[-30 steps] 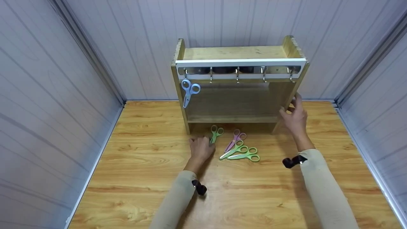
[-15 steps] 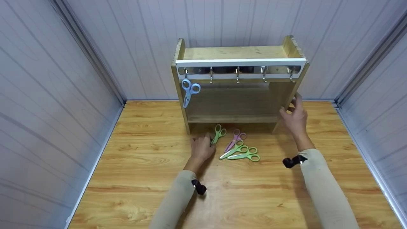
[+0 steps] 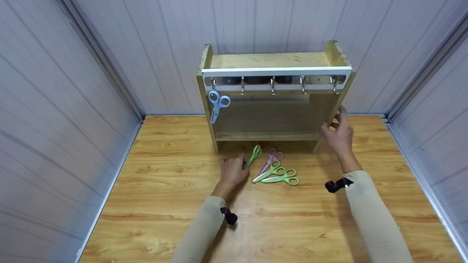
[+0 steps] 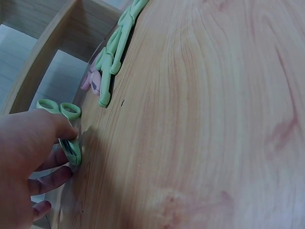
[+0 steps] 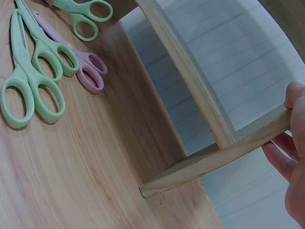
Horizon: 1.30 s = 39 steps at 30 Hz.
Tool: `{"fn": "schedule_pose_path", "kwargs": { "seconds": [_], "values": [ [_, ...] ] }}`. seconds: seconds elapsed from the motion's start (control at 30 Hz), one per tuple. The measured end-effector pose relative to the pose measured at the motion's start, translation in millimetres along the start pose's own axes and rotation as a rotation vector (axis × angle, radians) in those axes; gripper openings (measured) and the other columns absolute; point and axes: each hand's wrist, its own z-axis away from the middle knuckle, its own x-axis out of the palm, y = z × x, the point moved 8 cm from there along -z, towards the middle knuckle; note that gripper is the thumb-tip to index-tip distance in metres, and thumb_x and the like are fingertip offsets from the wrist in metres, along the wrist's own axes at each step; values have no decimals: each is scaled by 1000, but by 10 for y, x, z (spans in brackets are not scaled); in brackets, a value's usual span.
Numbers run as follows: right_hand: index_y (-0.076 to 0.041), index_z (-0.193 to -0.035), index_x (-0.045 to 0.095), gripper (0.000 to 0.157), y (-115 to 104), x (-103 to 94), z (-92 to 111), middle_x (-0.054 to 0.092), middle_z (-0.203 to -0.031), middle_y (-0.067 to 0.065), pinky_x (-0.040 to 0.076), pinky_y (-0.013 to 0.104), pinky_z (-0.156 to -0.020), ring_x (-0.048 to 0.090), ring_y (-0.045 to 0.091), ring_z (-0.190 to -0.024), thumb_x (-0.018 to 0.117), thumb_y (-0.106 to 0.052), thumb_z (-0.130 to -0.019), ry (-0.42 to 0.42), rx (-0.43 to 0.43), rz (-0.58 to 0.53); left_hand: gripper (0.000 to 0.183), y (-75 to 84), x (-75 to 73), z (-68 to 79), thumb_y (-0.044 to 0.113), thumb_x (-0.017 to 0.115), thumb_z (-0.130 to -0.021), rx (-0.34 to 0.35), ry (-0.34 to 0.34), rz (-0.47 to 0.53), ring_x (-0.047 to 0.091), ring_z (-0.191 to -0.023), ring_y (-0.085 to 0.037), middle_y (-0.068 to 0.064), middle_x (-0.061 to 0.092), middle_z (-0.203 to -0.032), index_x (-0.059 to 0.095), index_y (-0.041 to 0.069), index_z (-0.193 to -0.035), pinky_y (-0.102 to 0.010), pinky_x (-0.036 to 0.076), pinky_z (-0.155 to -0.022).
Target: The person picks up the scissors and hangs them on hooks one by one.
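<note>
My left hand (image 3: pixel 233 172) pinches a pair of green scissors (image 3: pixel 252 157) by the blade end, low over the tabletop. In the left wrist view, thumb and fingers hold these green scissors (image 4: pixel 71 151) with both handle loops pointing away from the palm. My right hand (image 3: pixel 339 137) grips the right side panel of a small wooden shelf (image 3: pixel 270 60), thumb on the inner side. The right wrist view has the fingers behind that panel (image 5: pixel 209 164). Beside the left hand lie pink scissors (image 3: pixel 271 158) and two more green scissors, one (image 3: pixel 268 173) touching the pink pair, the other (image 3: pixel 280 178) nearer the front.
A white rail (image 3: pixel 274 71) with several metal hooks runs across the shelf's upper front. Blue scissors (image 3: pixel 216 104) hang by one loop from its leftmost hook. The wood-grain tabletop (image 3: pixel 278 226) is enclosed by pale panel walls (image 3: pixel 175 47) at the back and sides.
The green scissors in my left hand have shifted right and turned, so their loops now look narrower from above. That hand has moved slightly right. The right hand stays on the shelf.
</note>
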Motion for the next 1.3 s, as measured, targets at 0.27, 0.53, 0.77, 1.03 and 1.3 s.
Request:
{"fn": "schedule_pose_path", "kwargs": {
  "seconds": [0.27,0.53,0.77,1.03,1.3],
  "values": [
    [-7,-170,40,73,-4,5,-4,62,-161,32,48,0,-83,74,57,-127,67,-4,-101,32,-21,-9,17,-45,63,-16,25,78,-97,-5,-16,-9,81,-85,-39,-7,84,-89,78,16,-111,-72,49,-107],
    [-7,-168,41,71,3,2,-4,65,-155,35,46,-1,-80,75,59,-124,66,-4,-101,48,-28,-2,16,-102,99,-17,26,77,-97,12,-2,20,81,-86,-39,-4,84,-91,79,19,-111,-69,53,-101],
    [-7,-169,39,72,-1,10,-5,63,-157,36,46,-2,-81,74,59,-126,66,-3,-102,33,-27,-5,14,-31,-42,17,23,77,-95,65,26,30,78,-78,-27,-1,84,-90,79,16,-107,-52,59,-85],
    [-7,-168,40,72,-13,-1,0,63,-158,35,46,-1,-82,74,58,-127,67,-4,-101,33,-21,-9,14,-31,-64,12,22,77,-95,83,35,84,79,-76,-23,-1,86,-93,80,16,-107,-42,60,-68],
    [-10,-170,39,73,-19,-7,14,62,-161,32,47,-1,-82,74,58,-126,68,-4,-103,33,-26,-6,13,-161,91,-15,25,77,-96,94,47,51,79,-75,-21,3,86,-92,80,18,-106,-39,58,-65]
  ]
}}
